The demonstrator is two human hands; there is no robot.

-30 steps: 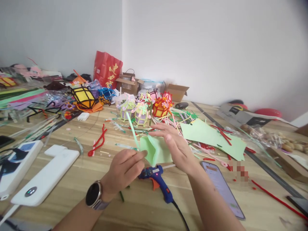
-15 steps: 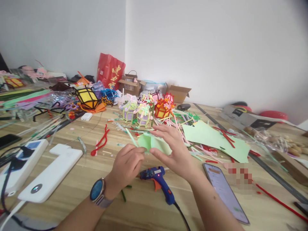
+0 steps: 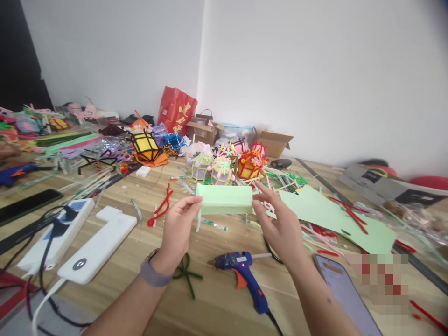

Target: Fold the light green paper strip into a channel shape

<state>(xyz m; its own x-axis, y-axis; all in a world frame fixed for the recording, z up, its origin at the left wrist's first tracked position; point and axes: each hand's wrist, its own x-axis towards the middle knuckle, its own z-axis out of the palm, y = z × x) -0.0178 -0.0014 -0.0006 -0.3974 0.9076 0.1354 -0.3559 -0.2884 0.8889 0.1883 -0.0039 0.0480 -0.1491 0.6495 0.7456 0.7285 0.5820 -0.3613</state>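
Observation:
A strip of light green paper [image 3: 227, 199], folded lengthwise with creases, is held up level above the table. My left hand [image 3: 178, 226] pinches its left end between thumb and fingers; a thin pale green strip hangs down there. At its right end, my right hand [image 3: 278, 221] grips the edge with the fingertips, the fingers bent. Below the paper lies a blue hot glue gun [image 3: 241, 268] with an orange trigger and a glue stick in its back. A dark green pipe-cleaner shape [image 3: 187, 273] rests by my left wrist.
Small pipe-cleaner lanterns [image 3: 222, 170] stand behind the paper. To the right are a large green paper sheet [image 3: 343, 214] and a phone [image 3: 345, 291]. A white power bank [image 3: 98, 247] and a power strip [image 3: 58, 233] with black cables lie left. A red bag [image 3: 177, 109] stands by the wall.
The green paper has turned from a bent, partly hidden piece to a long folded strip facing me. My right hand has closed in on its right end. The view has shifted left.

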